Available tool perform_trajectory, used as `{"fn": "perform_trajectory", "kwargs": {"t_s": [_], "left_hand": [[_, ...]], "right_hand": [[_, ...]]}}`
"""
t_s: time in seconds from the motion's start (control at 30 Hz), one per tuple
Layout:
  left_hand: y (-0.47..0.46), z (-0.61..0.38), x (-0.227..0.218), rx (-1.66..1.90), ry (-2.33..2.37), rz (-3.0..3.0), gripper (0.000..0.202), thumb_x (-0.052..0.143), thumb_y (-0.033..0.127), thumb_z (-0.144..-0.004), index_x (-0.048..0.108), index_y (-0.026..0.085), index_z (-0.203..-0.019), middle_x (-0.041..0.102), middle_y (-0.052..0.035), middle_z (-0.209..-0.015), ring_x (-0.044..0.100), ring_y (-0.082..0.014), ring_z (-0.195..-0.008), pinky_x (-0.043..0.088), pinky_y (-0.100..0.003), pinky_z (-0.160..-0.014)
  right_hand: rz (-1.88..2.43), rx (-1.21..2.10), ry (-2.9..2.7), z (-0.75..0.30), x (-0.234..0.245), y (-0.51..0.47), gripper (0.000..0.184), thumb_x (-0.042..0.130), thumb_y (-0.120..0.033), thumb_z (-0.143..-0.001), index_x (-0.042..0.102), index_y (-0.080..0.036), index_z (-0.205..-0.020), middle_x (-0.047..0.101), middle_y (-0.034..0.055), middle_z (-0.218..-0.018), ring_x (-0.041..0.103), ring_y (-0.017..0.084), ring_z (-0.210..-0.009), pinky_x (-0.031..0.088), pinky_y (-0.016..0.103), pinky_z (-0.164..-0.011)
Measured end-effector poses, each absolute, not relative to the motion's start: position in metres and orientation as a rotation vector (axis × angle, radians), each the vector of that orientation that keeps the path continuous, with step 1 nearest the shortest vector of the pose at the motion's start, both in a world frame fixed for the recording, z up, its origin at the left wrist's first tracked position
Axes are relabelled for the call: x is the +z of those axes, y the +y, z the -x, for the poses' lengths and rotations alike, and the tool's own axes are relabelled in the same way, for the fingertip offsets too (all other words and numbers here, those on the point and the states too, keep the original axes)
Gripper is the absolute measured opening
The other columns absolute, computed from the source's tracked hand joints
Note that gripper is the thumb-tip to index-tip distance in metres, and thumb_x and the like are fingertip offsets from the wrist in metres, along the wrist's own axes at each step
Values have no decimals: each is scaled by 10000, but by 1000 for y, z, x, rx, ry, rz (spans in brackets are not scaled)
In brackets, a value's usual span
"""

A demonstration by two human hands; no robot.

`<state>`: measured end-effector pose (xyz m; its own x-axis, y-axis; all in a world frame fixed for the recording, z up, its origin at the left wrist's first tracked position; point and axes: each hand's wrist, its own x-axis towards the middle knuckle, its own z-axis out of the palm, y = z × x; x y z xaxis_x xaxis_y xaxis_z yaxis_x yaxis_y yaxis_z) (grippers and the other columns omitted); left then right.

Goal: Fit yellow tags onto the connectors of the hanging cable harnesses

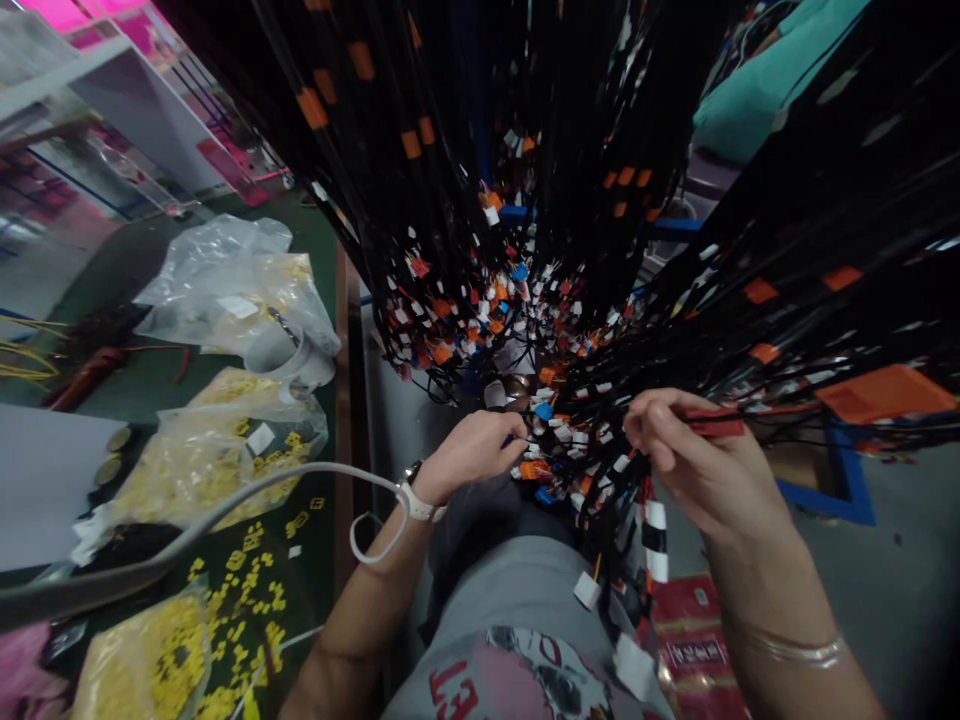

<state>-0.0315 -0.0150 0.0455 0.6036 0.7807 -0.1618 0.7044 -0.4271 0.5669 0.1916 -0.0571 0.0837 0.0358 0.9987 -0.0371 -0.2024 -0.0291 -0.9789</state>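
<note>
Thick bundles of black wire harnesses (420,200) hang in front of me, their ends crowded with small white, orange, red and blue connectors (495,300). My left hand (484,447) is closed in a pinch at the left side of the lower connectors; a dark tip shows at the fingers, too small to name. Around that wrist is a white strap (421,503) with a grey cord. My right hand (697,455) is closed on wires at the right of the bundle. Red sleeving (716,421) shows behind its fingers, and a lead with white-and-black bands (655,540) hangs below.
On the green bench (311,545) at left lie bags of yellow parts (217,450), loose yellow pieces (251,570) and a white cup (289,355). A grey hose (247,490) crosses it. Blue frame bars (840,490) stand right. A person's teal sleeve (772,95) shows behind the harnesses.
</note>
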Motion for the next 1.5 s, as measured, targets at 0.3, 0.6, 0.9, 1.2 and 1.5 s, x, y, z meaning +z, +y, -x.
{"fn": "perform_trajectory", "kwargs": {"t_s": [0.3,0.6,0.9,1.2,1.5], "left_hand": [[-19,26,53,511,989,-1701,221,636,326,-765,632,160,-911,630,-3,-821,537,-109,-701,402,-210,-646],[-27,26,46,686,832,-1279,389,727,284,-694,579,162,-1032,607,-61,-989,572,-133,-806,445,-246,-725],[-35,24,44,705,823,-1271,410,695,281,-738,553,165,-1104,621,-71,-969,596,-142,-834,463,-253,-748],[-49,13,55,730,1016,-1621,348,601,242,-807,559,162,-1143,646,-77,-1067,607,-160,-926,473,-262,-828],[-60,16,45,702,1160,-1983,366,563,257,-842,540,209,-1204,620,-68,-1173,563,-172,-1075,431,-314,-965]], "right_hand": [[1325,1279,-1375,-184,70,-46,244,646,-366,-771,634,-203,-953,658,25,-794,616,167,-745,489,288,-687],[1397,1177,-1880,-168,44,-36,283,527,-158,-789,624,-227,-1046,703,21,-963,643,188,-843,470,293,-756],[1400,1036,-1994,-170,26,-40,276,500,-214,-822,626,-220,-1067,710,40,-957,652,198,-827,463,287,-722],[1425,877,-2084,-167,20,-47,303,495,-203,-813,603,-202,-1096,678,89,-1017,611,248,-945,459,353,-787],[1336,1030,-2057,-164,15,-57,325,445,-322,-892,553,-203,-1175,689,83,-1032,640,221,-883,475,328,-763]]}}
